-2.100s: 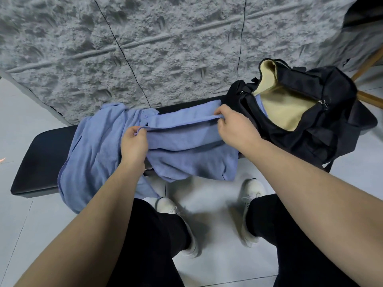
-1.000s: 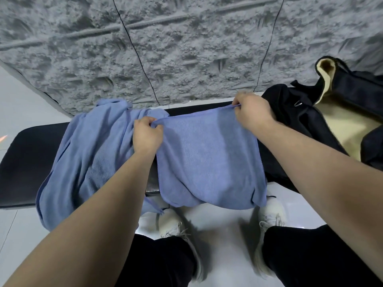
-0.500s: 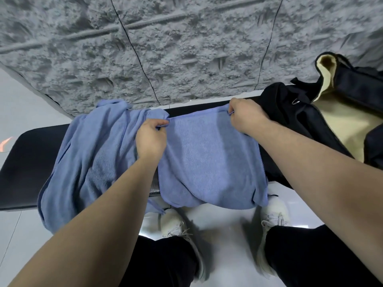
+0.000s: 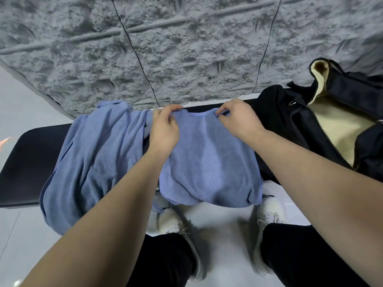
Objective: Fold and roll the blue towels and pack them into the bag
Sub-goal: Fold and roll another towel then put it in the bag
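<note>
Blue terry cloth lies under both hands: a folded blue towel (image 4: 209,162) is spread over the black bench (image 4: 27,162), and its near edge hangs down over the bench front, above the white shoes (image 4: 267,212). The left hand (image 4: 164,129) has its fingers curled and pinches the far edge of this towel at the left corner. The right hand (image 4: 238,119) does the same at the right corner, with a small fold of blue cloth caught between thumb and fingers. The two hands are near each other, with the far edge of the towel sagging a little between them.

To the left of the left hand, touching the folded towel, a second blue towel (image 4: 93,162) lies crumpled in a loose heap on the bench and hangs over its front edge.

To the right of the right hand, just beside the towel, stands the black bag (image 4: 290,125). Its zip is open and the mouth is wide. Inside shows a pale cream lining (image 4: 335,129); whether any towel lies in it I cannot tell, because part of the bag is outside the view.

Behind the hands a rough grey wall (image 4: 186,48) rises.
</note>
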`<action>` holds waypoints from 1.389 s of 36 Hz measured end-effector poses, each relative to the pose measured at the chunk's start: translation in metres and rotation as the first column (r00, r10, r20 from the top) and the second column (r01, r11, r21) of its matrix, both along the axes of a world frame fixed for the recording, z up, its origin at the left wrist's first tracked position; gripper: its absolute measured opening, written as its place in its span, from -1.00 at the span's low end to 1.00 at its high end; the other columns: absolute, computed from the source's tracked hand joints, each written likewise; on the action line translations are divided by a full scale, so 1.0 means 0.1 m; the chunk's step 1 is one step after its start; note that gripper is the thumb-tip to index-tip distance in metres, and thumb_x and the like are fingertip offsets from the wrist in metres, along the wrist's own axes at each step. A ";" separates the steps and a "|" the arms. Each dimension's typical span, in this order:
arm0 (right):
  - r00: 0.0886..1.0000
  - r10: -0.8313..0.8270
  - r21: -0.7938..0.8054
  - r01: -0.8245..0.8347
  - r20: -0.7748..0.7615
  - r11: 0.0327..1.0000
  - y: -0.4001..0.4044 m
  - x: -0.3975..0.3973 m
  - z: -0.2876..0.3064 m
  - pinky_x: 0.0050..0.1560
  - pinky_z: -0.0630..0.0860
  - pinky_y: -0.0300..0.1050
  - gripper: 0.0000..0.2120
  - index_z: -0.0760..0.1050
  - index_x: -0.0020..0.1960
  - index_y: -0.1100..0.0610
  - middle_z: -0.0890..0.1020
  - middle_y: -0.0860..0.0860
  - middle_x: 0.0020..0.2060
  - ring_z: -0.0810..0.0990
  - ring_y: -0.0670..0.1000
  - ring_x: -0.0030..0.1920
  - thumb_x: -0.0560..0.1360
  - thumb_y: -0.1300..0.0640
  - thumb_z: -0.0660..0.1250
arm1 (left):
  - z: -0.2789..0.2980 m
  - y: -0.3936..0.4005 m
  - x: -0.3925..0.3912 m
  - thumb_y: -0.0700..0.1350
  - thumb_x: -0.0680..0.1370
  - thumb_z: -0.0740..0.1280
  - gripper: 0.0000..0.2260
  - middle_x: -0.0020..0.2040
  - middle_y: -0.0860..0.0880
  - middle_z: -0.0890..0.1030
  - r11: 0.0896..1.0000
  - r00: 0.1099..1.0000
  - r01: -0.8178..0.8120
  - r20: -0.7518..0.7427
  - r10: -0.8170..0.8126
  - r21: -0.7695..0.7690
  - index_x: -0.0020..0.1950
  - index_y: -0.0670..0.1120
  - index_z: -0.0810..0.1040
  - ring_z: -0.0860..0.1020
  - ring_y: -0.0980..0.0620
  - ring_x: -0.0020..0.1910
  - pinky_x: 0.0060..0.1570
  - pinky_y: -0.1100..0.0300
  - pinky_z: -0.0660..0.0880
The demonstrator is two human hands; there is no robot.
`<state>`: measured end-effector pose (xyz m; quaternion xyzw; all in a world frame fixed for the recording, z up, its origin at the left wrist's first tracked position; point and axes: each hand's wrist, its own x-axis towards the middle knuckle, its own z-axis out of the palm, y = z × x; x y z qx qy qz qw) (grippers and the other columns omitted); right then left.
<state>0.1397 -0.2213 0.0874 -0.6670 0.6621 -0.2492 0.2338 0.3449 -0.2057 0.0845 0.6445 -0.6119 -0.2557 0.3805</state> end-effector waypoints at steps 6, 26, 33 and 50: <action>0.982 0.156 -0.172 -0.136 0.109 0.976 0.19 0.07 0.20 -0.03 0.32 -0.57 -0.87 0.70 0.03 0.12 0.59 -0.06 -0.07 0.57 -0.09 -0.01 0.51 0.21 0.42 | 0.13 0.08 -0.23 -0.08 0.57 0.26 -0.78 0.20 0.08 0.58 0.978 0.980 0.161 -0.138 -0.143 0.134 0.17 0.12 0.57 0.52 0.32 0.07 0.18 0.29 0.46; 0.893 0.422 -0.347 -0.350 0.156 0.870 0.43 -0.08 0.31 0.10 0.38 -0.46 -0.82 0.71 -0.04 0.12 0.56 -0.04 0.07 0.54 -0.24 0.04 0.43 0.33 0.45 | 0.34 0.28 -0.23 -0.03 0.58 0.37 -0.87 -0.01 0.04 0.68 0.858 0.801 0.410 -0.572 -0.175 0.311 -0.13 0.01 0.66 0.58 0.16 0.04 0.26 0.18 0.41; 0.934 0.349 -0.367 -0.297 0.082 0.881 0.41 -0.13 0.35 0.20 0.26 -0.37 -0.86 0.69 0.02 -0.10 0.49 -0.13 0.06 0.40 -0.07 0.08 0.47 0.05 0.46 | 0.35 0.24 -0.23 0.01 0.53 0.43 -0.93 -0.07 0.13 0.70 0.922 0.848 0.228 -0.529 -0.031 0.312 -0.11 0.05 0.67 0.60 0.21 0.03 0.12 0.27 0.46; 0.845 0.263 -0.078 -0.256 0.466 0.963 0.43 -0.15 0.35 -0.01 0.49 -0.15 -0.77 0.48 -0.14 -0.06 0.65 -0.14 -0.25 0.59 -0.17 -0.18 0.49 0.23 0.46 | 0.40 0.30 -0.28 -0.09 0.56 0.42 -0.94 -0.18 0.05 0.68 0.935 0.866 0.229 -0.495 -0.069 0.272 -0.04 -0.04 0.68 0.59 0.24 -0.15 -0.12 0.45 0.48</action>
